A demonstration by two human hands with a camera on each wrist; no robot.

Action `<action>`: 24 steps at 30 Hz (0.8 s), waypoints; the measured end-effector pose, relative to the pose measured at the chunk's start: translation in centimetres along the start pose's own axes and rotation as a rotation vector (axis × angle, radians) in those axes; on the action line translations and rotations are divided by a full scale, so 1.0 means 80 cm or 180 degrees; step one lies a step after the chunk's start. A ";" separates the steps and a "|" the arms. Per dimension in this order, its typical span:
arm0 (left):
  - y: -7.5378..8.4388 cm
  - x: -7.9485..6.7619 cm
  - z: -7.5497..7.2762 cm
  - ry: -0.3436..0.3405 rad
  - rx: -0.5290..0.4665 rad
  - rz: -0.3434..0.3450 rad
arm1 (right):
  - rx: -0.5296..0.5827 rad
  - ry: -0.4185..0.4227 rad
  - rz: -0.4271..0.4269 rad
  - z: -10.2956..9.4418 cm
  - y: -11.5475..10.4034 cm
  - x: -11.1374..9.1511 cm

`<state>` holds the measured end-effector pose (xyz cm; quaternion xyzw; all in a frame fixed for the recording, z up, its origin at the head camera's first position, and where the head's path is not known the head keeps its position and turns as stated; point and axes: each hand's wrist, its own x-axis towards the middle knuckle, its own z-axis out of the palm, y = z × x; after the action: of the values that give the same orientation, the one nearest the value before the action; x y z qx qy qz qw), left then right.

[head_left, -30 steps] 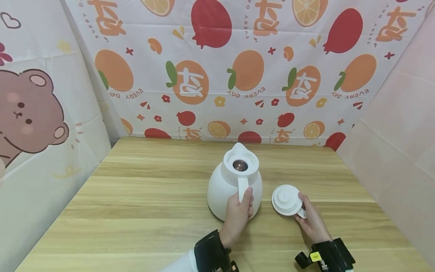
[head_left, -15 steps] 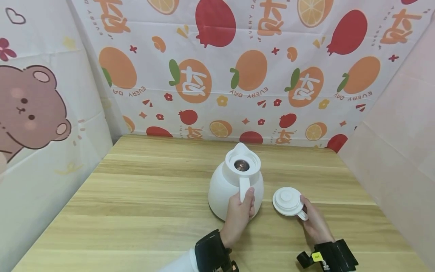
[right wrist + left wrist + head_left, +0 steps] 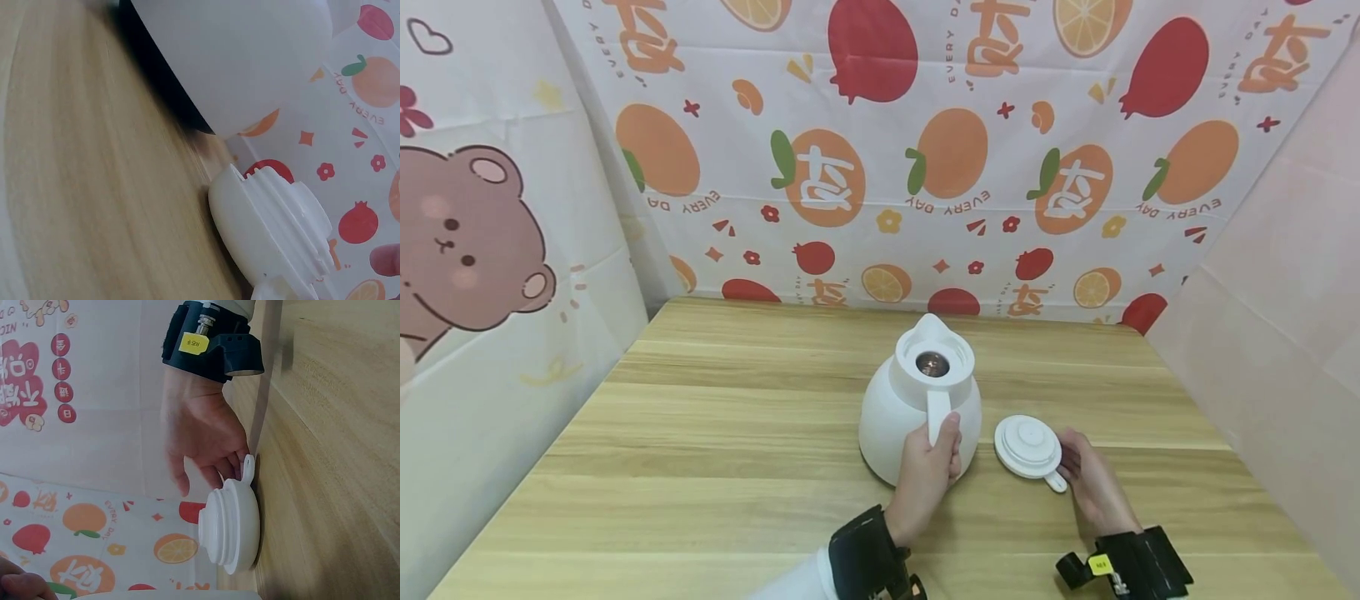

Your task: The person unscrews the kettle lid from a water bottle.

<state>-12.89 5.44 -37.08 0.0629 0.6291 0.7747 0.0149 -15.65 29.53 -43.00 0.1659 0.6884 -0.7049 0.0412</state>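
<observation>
My left hand [image 3: 921,471] grips the handle [image 3: 937,412] of a white round-bodied thermos jug [image 3: 883,417], which stands upright with its mouth uncovered. To the right of the jug, its white stepped lid [image 3: 1027,446] lies upside down on the table, its small tab pointing toward me. Beside the lid is my right hand [image 3: 1093,483], its fingers loosely bent and the thumb apart from the lid. The left wrist view shows the right hand [image 3: 206,428] behind the lid [image 3: 231,525], fingertips close to the tab; contact cannot be told. One fingertip [image 3: 386,259] shows in the right wrist view.
The wood-grain table [image 3: 700,433] reaches back to a fruit-printed cloth [image 3: 880,167]. A bear-printed cloth [image 3: 467,242] hangs at the left and a pale cloth [image 3: 1285,333] at the right. Black camera bands [image 3: 1142,562] sit on both wrists.
My right hand has let go of the lid, which now lies on the table slightly to the left, its tab turned more toward me. The left hand and jug stay in place.
</observation>
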 end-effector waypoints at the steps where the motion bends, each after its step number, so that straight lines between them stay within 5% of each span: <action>1: 0.000 0.000 0.000 0.0001 -0.0002 0.0000 | -0.0034 0.0014 0.0011 0.000 0.000 0.000; 9: 0.001 0.000 0.000 -0.0009 0.0027 -0.0042 | -0.0563 -0.0198 -0.0065 0.001 0.002 0.005; 24: 0.003 0.001 0.000 0.0050 0.0012 -0.0119 | -0.0534 -0.0157 -0.0058 0.002 0.000 0.009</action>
<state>-12.94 5.41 -36.82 0.0452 0.6317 0.7735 0.0243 -16.36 29.52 -43.22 0.1382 0.7453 -0.6490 0.0653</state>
